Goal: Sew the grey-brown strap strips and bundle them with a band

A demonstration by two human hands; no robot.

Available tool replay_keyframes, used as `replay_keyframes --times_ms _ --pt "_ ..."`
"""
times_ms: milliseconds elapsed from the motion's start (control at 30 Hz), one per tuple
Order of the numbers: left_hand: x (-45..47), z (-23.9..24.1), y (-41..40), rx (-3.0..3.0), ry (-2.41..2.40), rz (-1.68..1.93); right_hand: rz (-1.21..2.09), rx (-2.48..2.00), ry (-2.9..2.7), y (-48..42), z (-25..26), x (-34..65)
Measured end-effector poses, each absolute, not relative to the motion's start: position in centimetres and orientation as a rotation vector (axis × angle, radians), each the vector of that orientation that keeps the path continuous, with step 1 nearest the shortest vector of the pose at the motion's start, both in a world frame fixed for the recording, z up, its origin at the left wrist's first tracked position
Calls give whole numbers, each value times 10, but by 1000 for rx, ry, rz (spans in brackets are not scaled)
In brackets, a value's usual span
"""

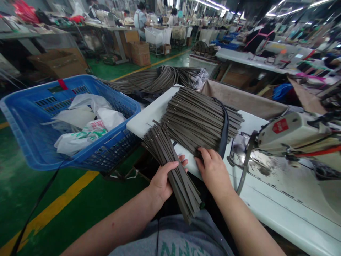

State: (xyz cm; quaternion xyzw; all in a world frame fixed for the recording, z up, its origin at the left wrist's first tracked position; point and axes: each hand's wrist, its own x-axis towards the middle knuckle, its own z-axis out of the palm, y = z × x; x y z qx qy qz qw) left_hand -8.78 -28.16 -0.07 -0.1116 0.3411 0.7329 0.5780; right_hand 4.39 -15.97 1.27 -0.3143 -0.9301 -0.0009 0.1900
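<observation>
My left hand (162, 179) is closed around a bundle of long grey-brown strips (170, 163) that slants from the table edge down toward my lap. My right hand (213, 169) rests with curled fingers on the near end of a bigger stack of the same strips (199, 119), which lies on the white table (145, 119) bound by a dark band (225, 128). The two hands are close together at the table's near edge.
A blue plastic basket (32, 142) holding white bags stands to the left. A sewing machine (290, 137) sits at the right. Another heap of strips (157, 78) lies behind the table. People work at benches far behind. Green floor with a yellow line lies below.
</observation>
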Motion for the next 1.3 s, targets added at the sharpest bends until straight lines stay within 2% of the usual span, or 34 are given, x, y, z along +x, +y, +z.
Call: replay_keyframes --times_ms 567,633,800,900,1067,1300 --pt "-89 -1 -281 -259 804 1705 339 -1001 -2506 -154 26 44" --pt "-89 -1 -281 -247 808 1703 459 -997 -2467 -156 30 45" --pt "-90 -1 -281 -213 787 1693 1023 -1036 -2326 -165 34 47" --pt "-89 -3 -280 -216 761 1697 1188 -1068 -2301 -169 34 47" --pt "-89 -6 -281 -180 725 1708 1207 -1087 -2289 -172 29 47" --pt "-92 -15 -284 -152 745 1676 1066 -1020 -2303 -182 25 45"
